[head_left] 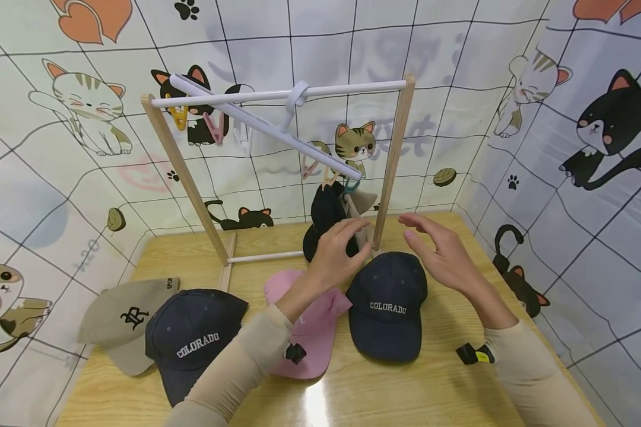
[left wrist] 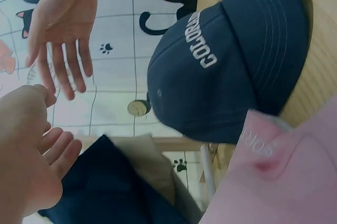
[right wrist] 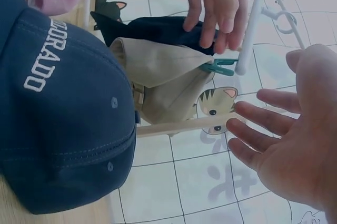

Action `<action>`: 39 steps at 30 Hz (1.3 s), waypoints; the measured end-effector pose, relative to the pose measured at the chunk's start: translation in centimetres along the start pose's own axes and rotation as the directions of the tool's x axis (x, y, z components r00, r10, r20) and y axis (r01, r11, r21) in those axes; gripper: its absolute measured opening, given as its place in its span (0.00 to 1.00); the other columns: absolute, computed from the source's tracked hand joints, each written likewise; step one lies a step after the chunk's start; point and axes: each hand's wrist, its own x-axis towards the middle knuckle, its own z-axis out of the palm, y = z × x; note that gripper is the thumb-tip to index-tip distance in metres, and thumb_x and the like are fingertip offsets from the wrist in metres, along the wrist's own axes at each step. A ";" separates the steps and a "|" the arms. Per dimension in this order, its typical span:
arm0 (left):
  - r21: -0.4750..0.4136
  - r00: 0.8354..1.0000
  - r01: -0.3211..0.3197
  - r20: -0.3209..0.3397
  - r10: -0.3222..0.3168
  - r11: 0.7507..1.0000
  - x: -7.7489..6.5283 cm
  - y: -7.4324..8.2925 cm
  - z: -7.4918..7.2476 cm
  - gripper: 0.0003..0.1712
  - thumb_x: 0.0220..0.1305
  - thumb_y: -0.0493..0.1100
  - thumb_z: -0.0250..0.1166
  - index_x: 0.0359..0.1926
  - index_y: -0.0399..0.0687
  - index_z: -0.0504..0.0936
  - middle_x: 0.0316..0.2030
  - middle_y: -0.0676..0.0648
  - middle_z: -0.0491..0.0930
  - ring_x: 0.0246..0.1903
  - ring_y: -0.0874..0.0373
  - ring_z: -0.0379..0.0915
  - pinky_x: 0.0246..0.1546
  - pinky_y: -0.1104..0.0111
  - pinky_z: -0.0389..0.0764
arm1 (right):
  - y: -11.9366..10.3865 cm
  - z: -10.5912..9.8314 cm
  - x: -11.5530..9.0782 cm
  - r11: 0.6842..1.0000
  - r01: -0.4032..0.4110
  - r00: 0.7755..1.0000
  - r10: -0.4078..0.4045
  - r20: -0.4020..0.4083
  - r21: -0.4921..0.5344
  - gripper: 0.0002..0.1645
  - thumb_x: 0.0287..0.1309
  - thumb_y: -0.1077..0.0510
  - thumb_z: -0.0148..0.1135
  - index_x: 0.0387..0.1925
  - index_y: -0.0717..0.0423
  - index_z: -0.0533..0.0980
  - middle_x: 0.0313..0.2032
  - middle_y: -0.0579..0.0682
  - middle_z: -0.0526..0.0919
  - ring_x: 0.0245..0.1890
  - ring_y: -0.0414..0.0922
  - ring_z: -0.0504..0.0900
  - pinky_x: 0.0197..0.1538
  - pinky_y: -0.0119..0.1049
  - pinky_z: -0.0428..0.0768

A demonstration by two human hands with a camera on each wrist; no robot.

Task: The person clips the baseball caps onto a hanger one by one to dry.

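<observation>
My left hand (head_left: 335, 255) is raised in front of a dark cap (head_left: 327, 209) that hangs by a clip, overlapping its lower part in the head view. The fingers bend loosely and hold nothing. To its right my right hand (head_left: 440, 252) is held up with fingers extended, palm towards the left hand. A beige cap (right wrist: 168, 84) hangs beside the dark one from a teal clip (right wrist: 220, 67). Both hang at the low right end of a tilted white hanger (head_left: 267, 127). Below the hands, a navy COLORADO cap (head_left: 389, 302) sits on the table.
The hanger's hook loops over the top bar (head_left: 352, 89) of a wooden-legged rack. More clips, including a yellow clip (head_left: 178, 117), hang at its raised left end. A pink cap (head_left: 315, 332), another navy COLORADO cap (head_left: 192, 338) and a khaki cap (head_left: 117, 317) lie on the table (head_left: 374, 391).
</observation>
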 end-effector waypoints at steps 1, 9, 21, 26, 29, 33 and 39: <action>-0.017 0.999 0.009 0.033 -0.008 1.000 -0.1 0.2 0.3 0.25 0.75 0.39 0.75 0.68 0.36 0.85 0.60 0.39 0.89 0.53 0.49 0.90 0.54 0.58 0.92 | 0.1 -0.1 -0.1 1.000 0.004 1.000 -0.004 -0.001 -0.002 0.27 0.90 0.53 0.53 0.81 0.55 0.74 0.73 0.61 0.84 0.74 0.62 0.81 0.73 0.59 0.74; -0.136 0.962 0.105 0.265 -0.066 0.985 -0.5 0.2 3.0 0.28 0.81 0.40 0.69 0.75 0.34 0.79 0.67 0.35 0.86 0.63 0.45 0.89 0.61 0.59 0.91 | 0.3 -0.8 -0.4 1.000 0.004 1.000 -0.004 0.002 0.020 0.27 0.90 0.54 0.51 0.81 0.54 0.74 0.74 0.62 0.83 0.75 0.64 0.79 0.75 0.60 0.73; -0.049 0.845 0.219 0.508 -0.165 0.974 -1.3 -0.9 5.5 0.37 0.89 0.52 0.57 0.86 0.38 0.64 0.83 0.36 0.71 0.84 0.41 0.68 0.86 0.52 0.69 | -0.4 -0.9 0.1 0.999 0.024 0.999 -0.026 0.040 0.046 0.28 0.91 0.54 0.49 0.83 0.53 0.72 0.77 0.62 0.80 0.79 0.68 0.76 0.76 0.74 0.71; -0.057 0.808 0.304 0.545 -0.225 0.951 -1.7 -1.2 6.0 0.39 0.90 0.56 0.54 0.88 0.40 0.62 0.85 0.37 0.68 0.85 0.41 0.65 0.86 0.51 0.68 | -1.0 -0.9 0.4 0.997 0.018 0.996 -0.024 0.085 0.069 0.28 0.91 0.53 0.48 0.84 0.50 0.71 0.79 0.59 0.78 0.81 0.66 0.73 0.78 0.74 0.69; -0.056 0.790 0.349 0.554 -0.261 0.935 -2.0 -1.4 6.1 0.39 0.90 0.59 0.53 0.89 0.43 0.62 0.86 0.38 0.68 0.86 0.42 0.64 0.87 0.50 0.68 | -1.4 -0.9 0.7 0.996 0.011 0.993 -0.022 0.114 0.090 0.28 0.92 0.53 0.47 0.84 0.49 0.71 0.80 0.56 0.78 0.82 0.63 0.74 0.81 0.60 0.72; -0.060 0.790 0.385 0.537 -0.295 0.921 -2.2 -1.4 6.2 0.40 0.89 0.61 0.54 0.88 0.45 0.64 0.84 0.41 0.70 0.85 0.45 0.67 0.85 0.52 0.70 | -1.8 -1.1 1.0 0.991 0.012 0.991 -0.030 0.134 0.133 0.28 0.93 0.54 0.44 0.84 0.51 0.71 0.80 0.55 0.78 0.81 0.59 0.74 0.77 0.25 0.70; -0.104 0.801 0.441 0.494 -0.338 0.892 -2.3 -0.9 5.7 0.37 0.86 0.60 0.58 0.84 0.47 0.71 0.78 0.41 0.79 0.79 0.45 0.76 0.81 0.52 0.75 | -2.1 -1.2 1.6 0.988 0.030 0.989 -0.052 0.140 0.153 0.28 0.93 0.54 0.42 0.84 0.51 0.71 0.79 0.57 0.79 0.81 0.50 0.74 0.74 0.16 0.66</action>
